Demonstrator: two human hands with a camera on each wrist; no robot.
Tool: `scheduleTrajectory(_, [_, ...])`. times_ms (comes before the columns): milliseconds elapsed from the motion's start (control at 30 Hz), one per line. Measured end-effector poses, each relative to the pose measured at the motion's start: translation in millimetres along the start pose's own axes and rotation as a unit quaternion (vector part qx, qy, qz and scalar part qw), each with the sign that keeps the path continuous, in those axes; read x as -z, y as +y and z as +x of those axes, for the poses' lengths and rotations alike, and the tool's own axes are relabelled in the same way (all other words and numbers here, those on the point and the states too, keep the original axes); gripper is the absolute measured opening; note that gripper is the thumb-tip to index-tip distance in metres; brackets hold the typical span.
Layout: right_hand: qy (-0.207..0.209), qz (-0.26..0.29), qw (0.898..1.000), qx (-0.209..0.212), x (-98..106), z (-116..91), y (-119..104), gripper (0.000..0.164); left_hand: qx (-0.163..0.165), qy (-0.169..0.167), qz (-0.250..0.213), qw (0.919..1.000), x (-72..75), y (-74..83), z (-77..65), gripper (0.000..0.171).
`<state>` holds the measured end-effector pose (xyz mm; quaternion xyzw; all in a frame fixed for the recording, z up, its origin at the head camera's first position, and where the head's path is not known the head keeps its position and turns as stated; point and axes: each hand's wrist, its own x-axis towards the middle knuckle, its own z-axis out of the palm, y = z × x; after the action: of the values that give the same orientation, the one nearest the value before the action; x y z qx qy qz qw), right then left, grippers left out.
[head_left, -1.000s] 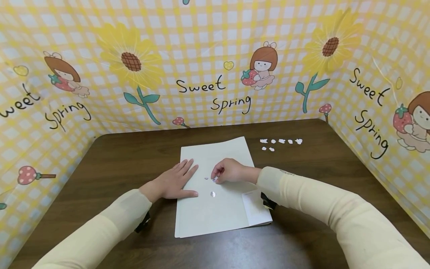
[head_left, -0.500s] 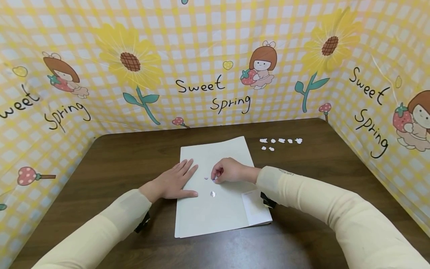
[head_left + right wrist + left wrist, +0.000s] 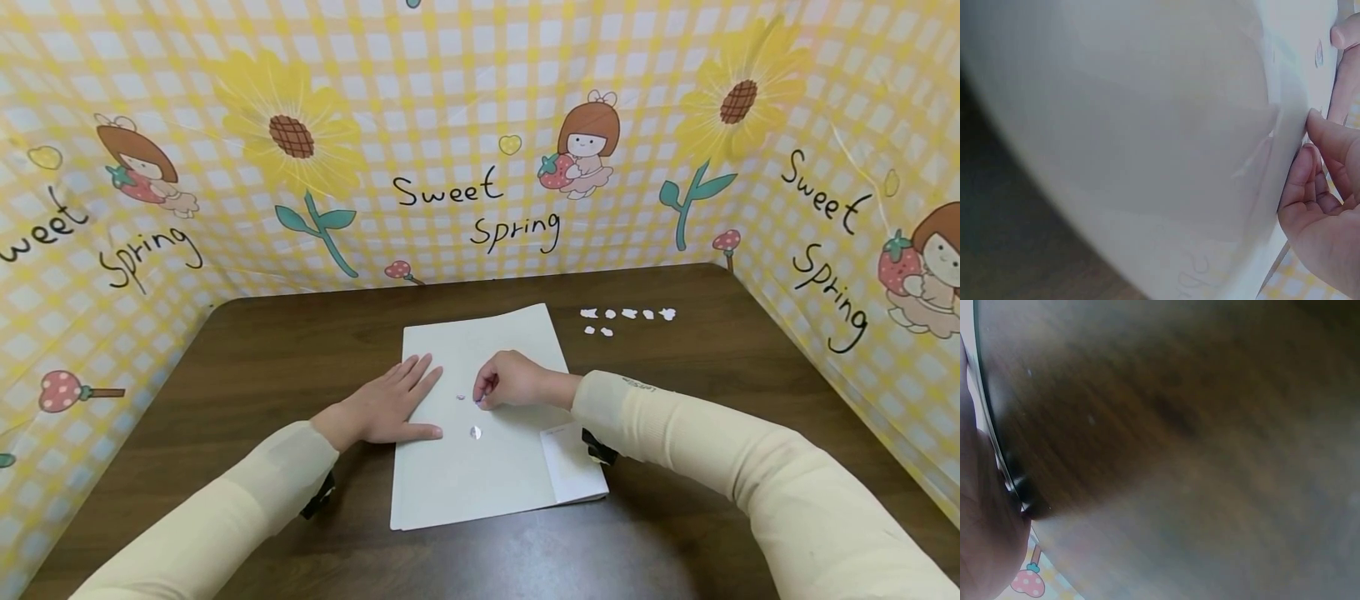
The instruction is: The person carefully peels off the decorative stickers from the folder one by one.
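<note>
My left hand (image 3: 393,407) lies flat with spread fingers on the left side of a large white paper folder (image 3: 480,483). Over the folder's middle, my right hand (image 3: 513,382) pinches a small purplish sticker (image 3: 479,402) between thumb and fingertips, right at the paper. Most of that sticker is hidden by the fingers. Just left of the fingertips is another tiny sticker (image 3: 461,397) on the folder. Below them is a shiny round sticker (image 3: 476,433), between the left thumb and the right hand. In the right wrist view, the right thumb (image 3: 1332,134) is close against the paper.
Several small white cut-out pieces (image 3: 628,315) lie in two rows on the brown table (image 3: 300,342), beyond the folder to the right. A white flap (image 3: 573,467) covers the folder's lower right corner. Yellow checked cloth (image 3: 450,100) surrounds the table's back and sides.
The right fingertips have shifted very slightly, and less of the pinched sticker shows than a second ago. The left hand and the folder have stayed in place.
</note>
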<state>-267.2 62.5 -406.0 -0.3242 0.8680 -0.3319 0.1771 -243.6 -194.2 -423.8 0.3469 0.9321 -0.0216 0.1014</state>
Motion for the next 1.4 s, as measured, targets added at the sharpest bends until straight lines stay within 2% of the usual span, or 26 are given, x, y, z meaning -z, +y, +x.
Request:
scheduleTrajectory(567, [-0.016, -0.014, 1.0, -0.003, -2.2, 1.5, -1.5, 0.009, 0.005, -0.001, 0.005, 1.0, -4.7, -1.8, 1.1, 0.106])
scheduleTrajectory(1000, [0.005, -0.012, 1.0, 0.0, -1.7, 1.3, 0.6, 0.007, 0.001, 0.005, 0.003, 1.0, -2.8, -1.1, 1.1, 0.105])
scheduleTrajectory(1400, [-0.012, -0.013, 1.0, -0.002, -0.2, 1.8, -2.4, 0.01, 0.0, 0.008, 0.002, 1.0, -3.5, -1.7, 1.2, 0.103])
